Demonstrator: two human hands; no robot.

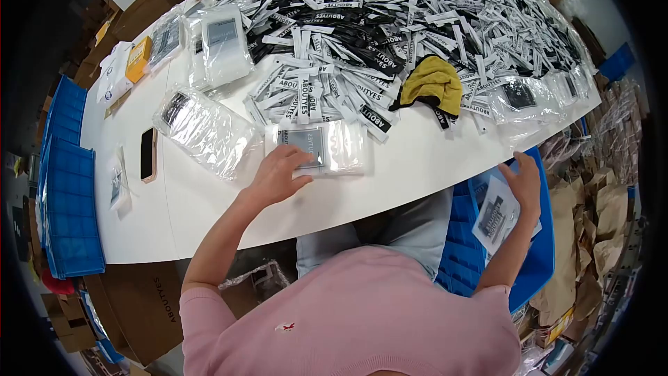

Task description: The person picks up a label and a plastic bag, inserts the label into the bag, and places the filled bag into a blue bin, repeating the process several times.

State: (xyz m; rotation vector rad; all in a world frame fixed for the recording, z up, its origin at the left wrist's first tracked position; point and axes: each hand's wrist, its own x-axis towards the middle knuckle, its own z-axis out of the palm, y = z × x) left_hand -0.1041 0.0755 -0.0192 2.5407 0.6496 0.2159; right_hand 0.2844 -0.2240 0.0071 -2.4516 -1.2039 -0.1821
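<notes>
The right forearm (pixel 511 254) hides parts of the blue bin (pixel 540 264) and printed bag (pixel 494 219).

I saw white tabletop (pixel 174 216), strips (pixel 396 14) lettered black-on-white or white-on-black, mustard cloth (pixel 431 87) with black trim, clear bag stack (pixel 346 150) with grey label (pixel 313 145), blue bin (pixel 544 257), pink shirt (pixel 362 306) with 1 red-and-white motif (pixel 285 326).

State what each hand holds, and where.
Left hand lies on clear bags, no grip visible; whether the right hand holds the printed bag cannot be told.
</notes>
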